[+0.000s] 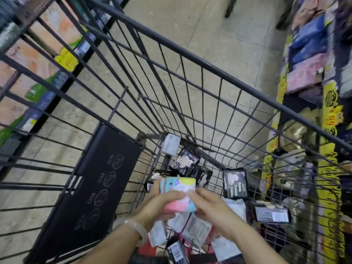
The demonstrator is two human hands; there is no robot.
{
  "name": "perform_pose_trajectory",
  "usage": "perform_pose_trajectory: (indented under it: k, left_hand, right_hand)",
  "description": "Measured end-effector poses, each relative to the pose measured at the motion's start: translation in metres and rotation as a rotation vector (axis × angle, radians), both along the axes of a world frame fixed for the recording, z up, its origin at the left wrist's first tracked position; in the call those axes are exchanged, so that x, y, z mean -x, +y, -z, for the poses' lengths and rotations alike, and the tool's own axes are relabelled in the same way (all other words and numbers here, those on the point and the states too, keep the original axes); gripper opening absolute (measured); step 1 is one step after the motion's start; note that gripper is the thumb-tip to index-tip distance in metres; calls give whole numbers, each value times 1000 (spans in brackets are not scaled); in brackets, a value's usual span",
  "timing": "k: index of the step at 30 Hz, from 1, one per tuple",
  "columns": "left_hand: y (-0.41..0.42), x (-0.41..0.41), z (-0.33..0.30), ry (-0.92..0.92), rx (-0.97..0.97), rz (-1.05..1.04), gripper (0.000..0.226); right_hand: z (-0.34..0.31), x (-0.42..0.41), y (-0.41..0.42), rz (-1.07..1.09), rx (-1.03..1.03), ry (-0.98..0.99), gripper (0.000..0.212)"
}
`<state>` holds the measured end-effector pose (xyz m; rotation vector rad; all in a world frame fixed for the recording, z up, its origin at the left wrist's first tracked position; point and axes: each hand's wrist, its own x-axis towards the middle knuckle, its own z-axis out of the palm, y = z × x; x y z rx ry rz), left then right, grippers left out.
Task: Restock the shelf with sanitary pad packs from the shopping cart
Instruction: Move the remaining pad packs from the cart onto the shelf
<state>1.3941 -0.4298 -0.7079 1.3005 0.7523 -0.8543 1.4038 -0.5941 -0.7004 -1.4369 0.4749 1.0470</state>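
Pink-teal pad pack (180,195) in both hands' grip, over cart (209,63).

A pastel pad pack (180,193), pink at its near end, blue-green in the middle and yellow at the far end, is held above the shopping cart (209,65), a black wire basket. Several black packs (185,161) with white motifs lie scattered on the cart floor, one (235,184) leaning near the right wall. White and grey packs (196,230) are piled at the near end. The shelf (308,73) on the right carries blue and pink packs
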Motion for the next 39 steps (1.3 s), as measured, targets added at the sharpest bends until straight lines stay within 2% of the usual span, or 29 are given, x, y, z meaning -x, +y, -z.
perform_pose_trajectory:
  k: [2,4,5,7,9,10,12,13,15,16,19,22,25,26,29,34,37,39]
  left_hand:
    - [7,-3,1,-32,20,-102,64]
    - [15,-4,1,-37,36,-101,68]
    - [19,-5,0,-14,42,-103,67]
    - [28,-5,4,42,69,-129,41]
    - [34,-5,8,92,81,-118,11]
    - [35,-5,10,100,91,-110,4]
    - [36,-5,11,89,109,-112,12]
    - [36,-5,13,77,107,-138,22]
    - [38,-2,19,50,106,-217,56]
    - [39,-1,21,38,99,-224,67]
    - [43,3,22,15,69,-195,73]
    - [47,6,24,22,61,-195,66]
    - [49,8,26,26,76,-183,78]
    - [49,8,27,14,71,-181,74]
    - [45,6,26,-22,34,-234,62]
    - [40,-6,30,-14,46,-331,65]
    - [36,-17,27,-12,53,-362,45]
    - [32,-24,22,-22,78,-360,27]
  right_hand:
    - [5,-25,15,34,104,-168,16]
    - [20,-53,33,71,251,-341,13]
    - [30,-67,43,18,324,-413,13]
    - [52,-93,63,-199,468,-548,35]
    - [73,-110,79,-493,564,-551,67]
    - [82,-117,85,-612,598,-506,76]
    - [94,-126,92,-720,600,-459,78]
    - [97,-130,92,-666,534,-448,68]
    - [89,-131,87,-353,264,-310,28]
    - [85,-128,81,-196,169,-240,27]
    - [64,-107,51,62,176,-188,52]
    - [41,-83,16,281,63,81,42]
    - [26,-66,-18,296,61,254,40]
    - [21,-60,-26,266,95,277,40]
    - [23,-43,-46,165,272,296,32]
    - [32,-24,-59,202,295,234,28]
    - [36,-4,-56,277,293,140,24]
    - [37,10,-47,245,263,166,22]
